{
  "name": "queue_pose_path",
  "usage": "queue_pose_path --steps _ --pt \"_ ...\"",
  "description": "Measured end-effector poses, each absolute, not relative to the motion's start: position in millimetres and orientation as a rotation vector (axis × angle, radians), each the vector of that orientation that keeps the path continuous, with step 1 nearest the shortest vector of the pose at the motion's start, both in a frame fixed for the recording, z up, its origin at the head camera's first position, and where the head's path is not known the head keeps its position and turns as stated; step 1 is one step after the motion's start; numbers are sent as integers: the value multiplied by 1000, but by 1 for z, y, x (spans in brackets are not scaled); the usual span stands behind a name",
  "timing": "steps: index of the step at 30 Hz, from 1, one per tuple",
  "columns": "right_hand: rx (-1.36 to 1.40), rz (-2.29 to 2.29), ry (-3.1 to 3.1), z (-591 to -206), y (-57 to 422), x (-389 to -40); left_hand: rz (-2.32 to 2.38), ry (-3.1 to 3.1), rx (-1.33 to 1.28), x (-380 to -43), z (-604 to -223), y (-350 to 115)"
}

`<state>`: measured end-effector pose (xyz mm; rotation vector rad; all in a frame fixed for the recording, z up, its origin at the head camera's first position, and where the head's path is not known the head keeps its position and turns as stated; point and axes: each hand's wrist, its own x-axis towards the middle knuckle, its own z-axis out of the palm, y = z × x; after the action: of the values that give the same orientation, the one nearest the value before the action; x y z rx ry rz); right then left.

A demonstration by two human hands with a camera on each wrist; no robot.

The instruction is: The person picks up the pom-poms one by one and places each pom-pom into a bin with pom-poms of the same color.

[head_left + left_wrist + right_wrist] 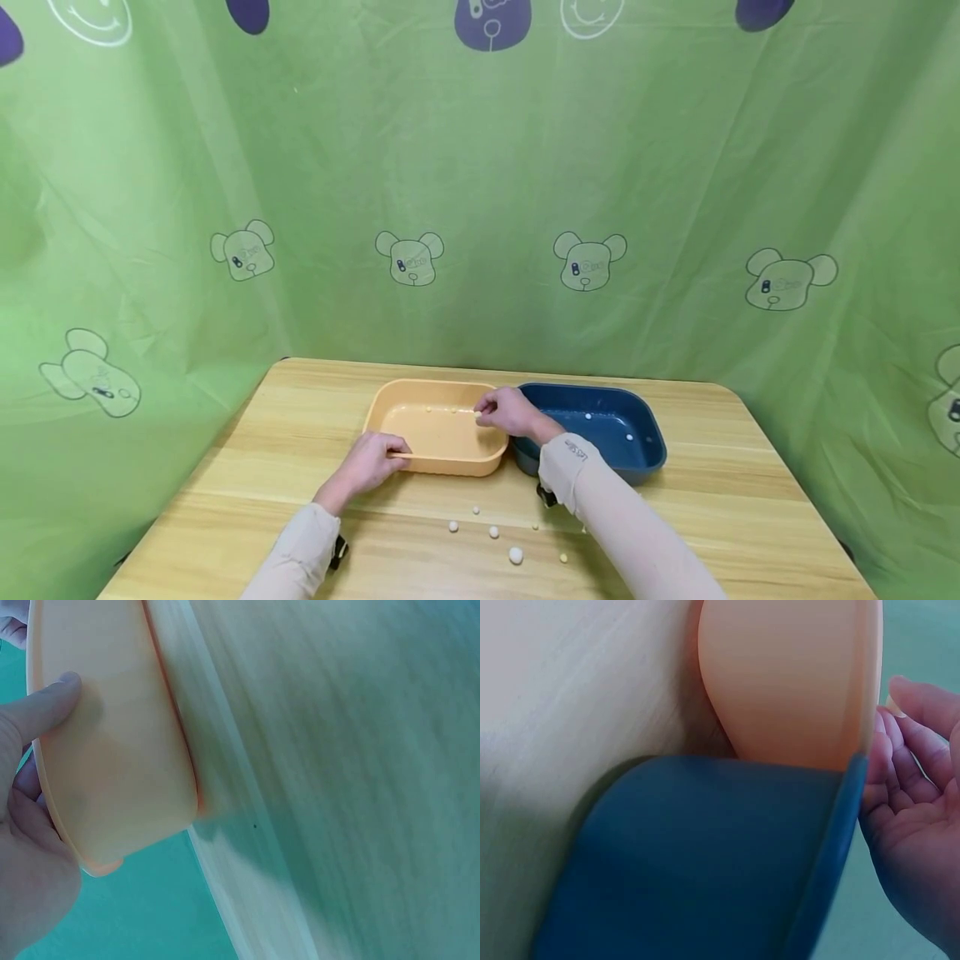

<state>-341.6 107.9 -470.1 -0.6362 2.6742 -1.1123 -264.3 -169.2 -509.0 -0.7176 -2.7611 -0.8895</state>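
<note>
My left hand (369, 463) grips the near rim of a peach-coloured plastic bin (450, 466); in the left wrist view its thumb (56, 705) lies on the outer wall, with other fingers behind the rim. Over the right end of that bin, my right hand (510, 412) pinches a small pale-yellow ball (894, 707) between thumb and fingers. Two small yellowish balls, one of them a pale ball (453, 410), lie inside the peach bin. Right beside it stands a dark blue bin (637, 473), partly hidden by my right arm, holding a few small white balls (588, 416).
On the wooden table (712, 500), in front of the bins, lie several loose balls: a larger white ball (516, 556), smaller white ones and small yellow ones such as a yellow ball (563, 558). A green patterned curtain (495, 325) surrounds the table's back and sides.
</note>
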Motion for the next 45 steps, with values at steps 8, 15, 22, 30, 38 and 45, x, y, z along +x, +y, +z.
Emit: queue_pose_path --steps 8,15,22,30,38,45 --pt "-597 -1117 2675 -469 111 -339 -895 -2768 -719 -263 -507 -167" --pt "-595 -1141 2685 -469 113 -338 -892 -2766 -723 -264 -507 -165" --pt "-622 -1166 2703 -468 116 -333 -899 -2760 -727 -264 -506 -164" --pt "-743 -1121 2716 -458 128 -319 -909 -2757 -731 -265 -507 -165" --pt "-843 -1097 2679 -449 151 -301 -909 -2740 -734 -265 -508 -166" --pt "-888 -1058 2662 -451 174 -283 -927 -2704 -748 -263 -508 -167"
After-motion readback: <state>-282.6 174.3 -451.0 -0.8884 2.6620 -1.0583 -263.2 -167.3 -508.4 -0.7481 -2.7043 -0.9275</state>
